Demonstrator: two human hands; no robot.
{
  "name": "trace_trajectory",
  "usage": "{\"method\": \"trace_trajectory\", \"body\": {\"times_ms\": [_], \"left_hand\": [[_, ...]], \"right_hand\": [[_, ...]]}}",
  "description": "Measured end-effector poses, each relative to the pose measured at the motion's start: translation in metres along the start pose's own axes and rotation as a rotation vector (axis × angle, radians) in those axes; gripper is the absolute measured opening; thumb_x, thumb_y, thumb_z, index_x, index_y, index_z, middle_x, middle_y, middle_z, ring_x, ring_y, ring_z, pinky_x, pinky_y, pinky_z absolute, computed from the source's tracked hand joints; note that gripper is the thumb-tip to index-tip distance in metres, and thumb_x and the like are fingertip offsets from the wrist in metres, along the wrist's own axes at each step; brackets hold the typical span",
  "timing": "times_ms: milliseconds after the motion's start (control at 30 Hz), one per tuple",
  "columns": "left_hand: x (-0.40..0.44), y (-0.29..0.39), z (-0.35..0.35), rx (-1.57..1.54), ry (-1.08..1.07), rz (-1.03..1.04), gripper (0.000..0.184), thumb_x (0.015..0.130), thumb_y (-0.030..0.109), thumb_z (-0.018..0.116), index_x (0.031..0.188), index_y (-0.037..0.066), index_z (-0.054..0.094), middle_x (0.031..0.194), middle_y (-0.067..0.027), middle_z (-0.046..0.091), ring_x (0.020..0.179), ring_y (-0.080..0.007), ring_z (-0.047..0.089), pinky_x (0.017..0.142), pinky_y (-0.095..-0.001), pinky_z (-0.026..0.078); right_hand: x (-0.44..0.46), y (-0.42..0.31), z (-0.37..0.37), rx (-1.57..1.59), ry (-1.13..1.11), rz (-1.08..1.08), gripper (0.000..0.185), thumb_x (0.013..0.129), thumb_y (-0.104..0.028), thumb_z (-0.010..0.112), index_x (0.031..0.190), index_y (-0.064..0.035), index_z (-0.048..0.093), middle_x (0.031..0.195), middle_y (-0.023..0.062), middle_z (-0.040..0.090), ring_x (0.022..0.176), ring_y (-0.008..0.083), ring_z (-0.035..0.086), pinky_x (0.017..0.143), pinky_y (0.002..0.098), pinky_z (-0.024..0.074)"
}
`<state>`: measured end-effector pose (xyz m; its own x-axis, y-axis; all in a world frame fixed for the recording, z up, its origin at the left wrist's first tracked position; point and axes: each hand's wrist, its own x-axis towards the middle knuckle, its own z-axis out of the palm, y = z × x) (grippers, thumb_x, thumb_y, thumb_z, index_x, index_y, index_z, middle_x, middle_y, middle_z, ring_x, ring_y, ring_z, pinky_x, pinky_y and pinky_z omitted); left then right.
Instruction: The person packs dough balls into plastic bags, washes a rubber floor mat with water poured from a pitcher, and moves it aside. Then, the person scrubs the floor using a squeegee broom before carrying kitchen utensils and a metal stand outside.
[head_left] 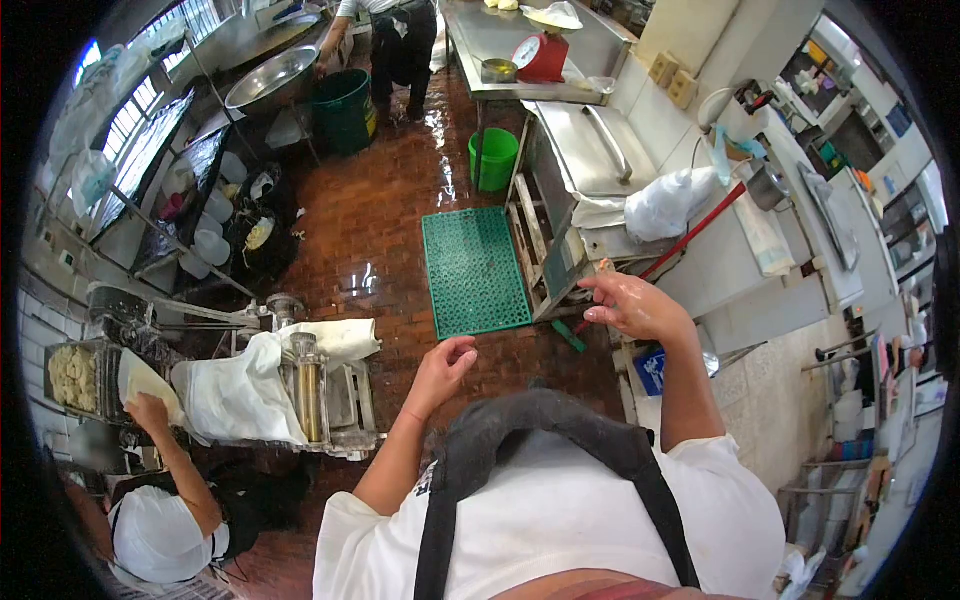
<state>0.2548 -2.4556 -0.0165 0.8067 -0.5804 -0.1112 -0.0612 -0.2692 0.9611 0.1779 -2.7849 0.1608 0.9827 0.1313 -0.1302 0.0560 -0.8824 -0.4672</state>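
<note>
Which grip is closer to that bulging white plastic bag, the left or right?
Right. The right grip is just below the bulging white plastic bag in the picture, not touching it. The left grip is farther away, lower and to the left.

I can't make out what the small orange patch (603, 266) just beyond the right grip (636, 306) is. The top edge cuts the far worker (400, 50) off from me at the upper body. The dial on the red scale (543, 62) is too small to read, the green bin's (340, 125) depths are too dark, and the cloudy plastic bag (670, 205) blurs whatever it holds.
</note>
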Motion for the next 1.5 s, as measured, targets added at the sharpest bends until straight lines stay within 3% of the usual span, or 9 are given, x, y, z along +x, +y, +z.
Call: {"method": "trace_trajectory", "body": {"times_ms": [100,200,600,867,1200,1400,1500], "left_hand": [[0.002,-0.007,-0.001,-0.008,-0.006,0.011,0.033,0.093,0.019,0.063,0.12,-0.001,0.06,0.101,-0.0069,0.069,0.091,-0.0126,0.064,0.085,-0.0277,0.05],[0.002,-0.004,-0.002,-0.039,0.027,0.007,0.034,0.091,0.021,0.066,0.117,0.0,0.062,0.099,-0.0111,0.07,0.088,-0.0178,0.066,0.081,-0.0311,0.052],[0.001,-0.011,-0.007,-0.053,0.047,0.006,0.035,0.091,0.023,0.066,0.118,0.0,0.062,0.096,-0.0102,0.069,0.086,-0.0162,0.065,0.08,-0.0305,0.052],[0.016,-0.018,-0.034,-0.051,-0.055,-0.035,0.035,0.096,0.019,0.062,0.124,-0.001,0.057,0.106,-0.0077,0.069,0.095,-0.0118,0.062,0.085,-0.0271,0.05],[0.144,0.026,-0.069,-0.209,-0.116,-0.037,0.034,0.094,0.017,0.062,0.122,-0.001,0.059,0.105,-0.0073,0.068,0.096,-0.0127,0.062,0.087,-0.0275,0.049],[0.27,0.024,-0.12,-0.019,-0.056,-0.073,0.034,0.094,0.017,0.063,0.123,-0.001,0.059,0.102,-0.0066,0.069,0.094,-0.0114,0.063,0.085,-0.0272,0.05],[0.321,0.009,-0.148,-0.1,0.025,-0.148,0.034,0.094,0.018,0.064,0.122,-0.001,0.06,0.102,-0.0071,0.069,0.093,-0.0116,0.064,0.084,-0.0274,0.051]], "right_hand": [[0.004,-0.002,-0.001,-0.011,-0.003,-0.005,0.047,0.087,-0.03,0.069,0.126,-0.0057,0.056,0.093,0.0124,0.062,0.089,0.031,0.06,0.081,0.0405,0.0491],[0.009,-0.002,-0.002,-0.013,-0.01,-0.023,0.047,0.087,-0.03,0.069,0.125,-0.0055,0.055,0.092,0.0124,0.061,0.089,0.0309,0.06,0.081,0.0407,0.0489],[0.02,-0.01,-0.003,-0.015,-0.034,-0.019,0.048,0.087,-0.028,0.069,0.126,-0.0053,0.054,0.092,0.0132,0.063,0.089,0.0316,0.061,0.082,0.042,0.0488],[0.041,-0.017,0.002,0.005,-0.093,0.053,0.048,0.088,-0.028,0.068,0.128,-0.0066,0.054,0.095,0.012,0.062,0.094,0.0295,0.06,0.087,0.0401,0.0477],[0.141,0.034,-0.011,0.069,-0.089,0.069,0.051,0.089,-0.033,0.067,0.129,-0.0059,0.054,0.1,0.0145,0.064,0.096,0.0324,0.061,0.085,0.0417,0.0488],[0.28,0.11,-0.026,0.123,-0.136,0.097,0.05,0.089,-0.035,0.067,0.127,-0.0045,0.054,0.112,0.0201,0.064,0.105,0.0357,0.062,0.091,0.0433,0.0494],[0.362,0.146,-0.049,0.066,-0.093,-0.084,0.05,0.089,-0.036,0.067,0.127,-0.0059,0.054,0.112,0.0195,0.064,0.104,0.0359,0.062,0.091,0.0443,0.0494]]}}
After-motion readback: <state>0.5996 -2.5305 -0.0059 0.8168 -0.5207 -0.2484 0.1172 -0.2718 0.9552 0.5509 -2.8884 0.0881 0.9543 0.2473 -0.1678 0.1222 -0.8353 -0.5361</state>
